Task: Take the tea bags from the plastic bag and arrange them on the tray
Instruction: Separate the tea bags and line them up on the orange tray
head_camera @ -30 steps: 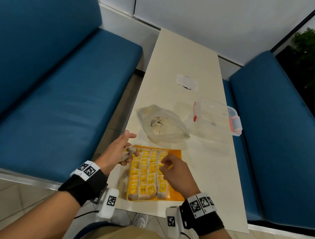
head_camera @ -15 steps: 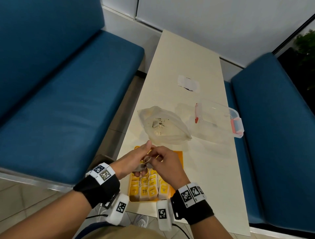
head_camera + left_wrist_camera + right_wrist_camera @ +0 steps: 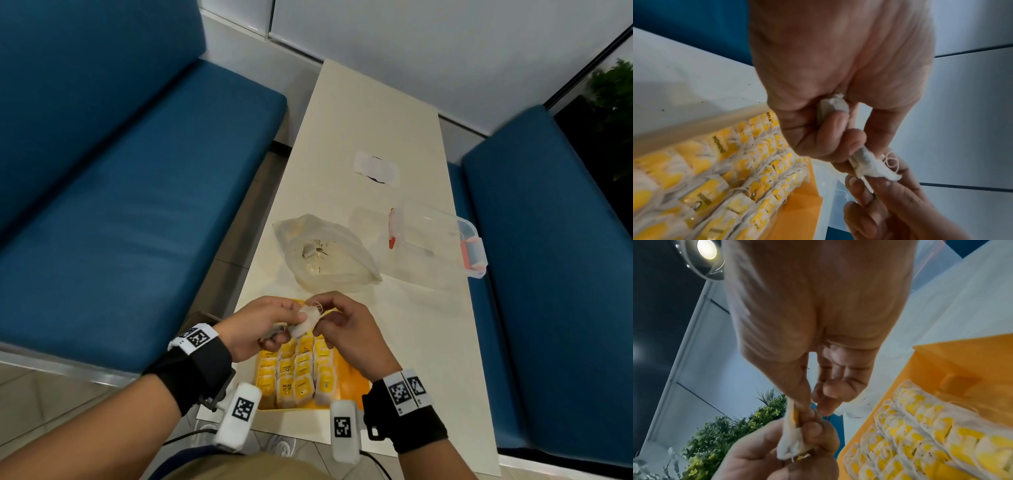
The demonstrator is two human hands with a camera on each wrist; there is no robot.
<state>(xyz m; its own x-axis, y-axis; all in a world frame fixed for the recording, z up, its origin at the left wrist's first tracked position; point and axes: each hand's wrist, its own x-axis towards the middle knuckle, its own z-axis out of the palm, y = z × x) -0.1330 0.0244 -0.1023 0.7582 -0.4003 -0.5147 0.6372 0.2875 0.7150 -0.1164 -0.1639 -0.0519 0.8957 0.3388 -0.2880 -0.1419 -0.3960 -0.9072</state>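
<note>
Now both hands are up over the tray (image 3: 356, 377), sharing one tea bag (image 3: 306, 322). The left hand (image 3: 263, 325) pinches the bag in its curled fingers, and it seems to keep a second little bag tucked in against the palm. The right hand (image 3: 346, 329) pinches the bag's top end, where a thin string (image 3: 892, 162) loops out. It looks like they are tidying the string before the bag goes down.

Most of the job looks done. The orange tray is packed with rows of tea bags (image 3: 301, 373) with yellow tags, lying close side by side. A bare strip is left along the tray's right side. The plastic bag (image 3: 325, 253) lies on the counter (image 3: 363, 113) just past the tray. It looks nearly flat, with only a small thing or two inside, so few bags are left to move.

Some tags have words. One says "RELAX" and another says "MOMENT". The rest is too small or blurry to read.

A clear box (image 3: 442, 240) with red clips sits beside the plastic bag.
</note>
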